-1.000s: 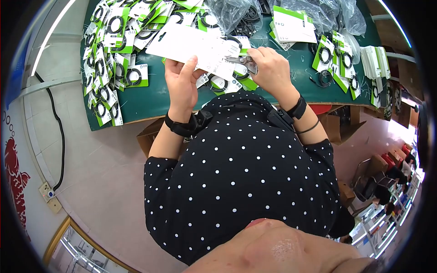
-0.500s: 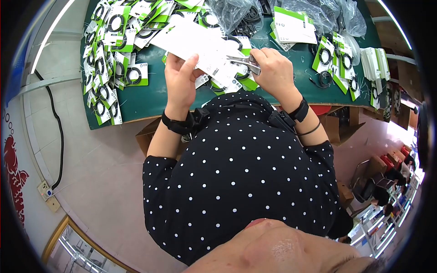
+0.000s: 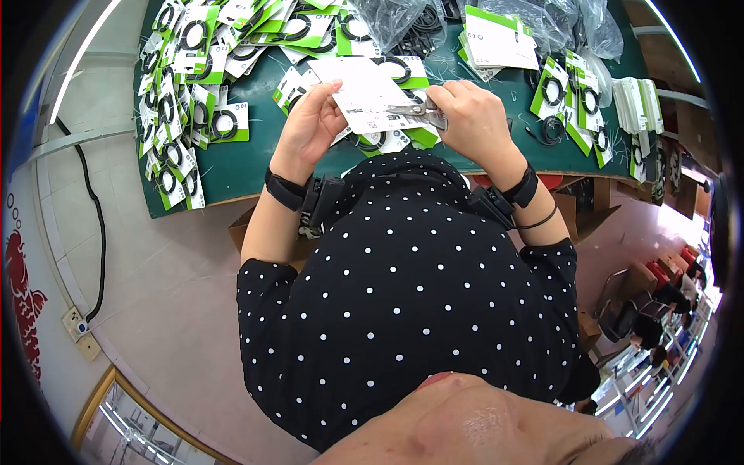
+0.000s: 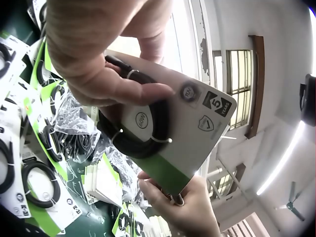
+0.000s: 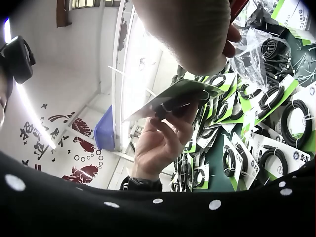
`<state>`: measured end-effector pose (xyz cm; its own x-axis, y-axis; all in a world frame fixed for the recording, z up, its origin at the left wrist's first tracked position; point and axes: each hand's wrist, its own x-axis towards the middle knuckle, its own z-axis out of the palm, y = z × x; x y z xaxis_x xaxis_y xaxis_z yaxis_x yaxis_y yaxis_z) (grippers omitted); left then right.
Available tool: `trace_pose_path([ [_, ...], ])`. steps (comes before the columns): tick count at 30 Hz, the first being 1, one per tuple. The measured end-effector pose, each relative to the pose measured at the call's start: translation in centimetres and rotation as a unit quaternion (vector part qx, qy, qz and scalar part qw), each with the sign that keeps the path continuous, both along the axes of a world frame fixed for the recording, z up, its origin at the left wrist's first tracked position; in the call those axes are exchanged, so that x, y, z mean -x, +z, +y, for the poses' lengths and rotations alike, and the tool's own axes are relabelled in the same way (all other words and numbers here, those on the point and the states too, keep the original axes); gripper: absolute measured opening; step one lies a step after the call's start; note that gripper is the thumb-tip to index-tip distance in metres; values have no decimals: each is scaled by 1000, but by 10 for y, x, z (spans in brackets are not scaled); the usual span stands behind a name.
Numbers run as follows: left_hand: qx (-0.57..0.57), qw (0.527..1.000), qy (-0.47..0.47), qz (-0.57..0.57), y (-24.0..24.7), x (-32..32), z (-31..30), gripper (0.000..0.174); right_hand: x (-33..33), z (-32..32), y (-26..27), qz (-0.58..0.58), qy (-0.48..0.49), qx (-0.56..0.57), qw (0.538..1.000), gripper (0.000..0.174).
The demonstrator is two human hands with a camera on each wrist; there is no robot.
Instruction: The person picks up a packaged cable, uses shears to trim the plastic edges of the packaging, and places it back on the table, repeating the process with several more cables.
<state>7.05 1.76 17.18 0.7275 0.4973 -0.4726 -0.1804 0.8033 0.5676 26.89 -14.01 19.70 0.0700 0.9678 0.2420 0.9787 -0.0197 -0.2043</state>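
Observation:
My left hand (image 3: 310, 128) holds a white and green retail card (image 3: 356, 85), its plain white back up in the head view. In the left wrist view a black coiled cable (image 4: 160, 126) is tied to the card's front with pale ties, and the fingers curl over the coil. My right hand (image 3: 477, 116) grips silver metal snips (image 3: 412, 111), whose tips overlap the card's back in the head view. In the right wrist view the snips are mostly hidden behind the hand.
Many carded cables (image 3: 194, 35) are heaped on the left of the green table (image 3: 248, 167). Clear plastic bags (image 3: 542, 27) with loose black cables lie at the back. A stack of cards (image 3: 500, 43) sits right of centre; more cards (image 3: 635, 108) stand at the right edge.
The card has shifted right and turned more upright, with the left hand moving along. The right hand with the snips has moved slightly right.

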Motion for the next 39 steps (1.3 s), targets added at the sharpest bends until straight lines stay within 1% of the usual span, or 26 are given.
trace_pose_path([
  [4,-8,1000,-16,2,-6,1,3,23,2,2,0,-2,18,0,1000,24],
  [8,-7,999,-34,11,-8,2,5,22,5,1,-4,-28,21,20,999,24],
  [12,-2,999,-24,27,-9,0,3,23,7,-2,-11,-17,19,31,999,25],
  [15,-17,999,-24,28,-3,-3,-3,25,6,-6,-27,36,-24,69,997,23],
  [17,-25,999,-19,28,-3,-2,-3,26,3,-5,-31,57,-32,53,996,22],
  [19,-95,992,-43,69,-8,4,-1,29,1,-3,-35,101,-45,22,994,20],
  [20,-131,986,-50,91,-10,10,1,30,-1,-2,-37,101,-35,21,994,20],
  [21,-134,986,-38,94,-12,18,4,30,-2,-2,-39,113,-45,25,992,21],
  [23,-162,979,27,124,-19,42,9,29,-1,-2,-45,142,-55,36,988,22],
  [24,-176,973,61,140,-24,58,11,29,1,-1,-50,146,-37,35,988,22],
  [25,-177,970,78,147,-34,80,16,29,2,-1,-55,155,-42,42,986,24],
  [27,-206,949,160,176,-59,137,29,28,2,0,-64,170,-55,58,982,28],
  [29,-222,913,264,221,-64,185,23,26,3,4,-73,174,-38,57,982,29],
  [31,-230,866,325,302,-65,235,8,25,3,9,-78,178,-40,59,981,31],
  [33,-184,828,391,356,-80,285,-11,27,5,16,-78,181,-31,70,980,31],
  [34,-182,824,399,358,-90,310,-22,27,6,19,-78,182,-31,82,979,31],
  [36,-104,804,374,451,-111,350,-45,32,9,24,-79,182,-24,96,978,31],
  [37,-100,801,381,451,-122,361,-56,32,10,26,-79,179,-14,98,979,31],
  [39,-31,797,288,530,-139,374,-74,39,11,30,-80,173,3,100,980,31],
])
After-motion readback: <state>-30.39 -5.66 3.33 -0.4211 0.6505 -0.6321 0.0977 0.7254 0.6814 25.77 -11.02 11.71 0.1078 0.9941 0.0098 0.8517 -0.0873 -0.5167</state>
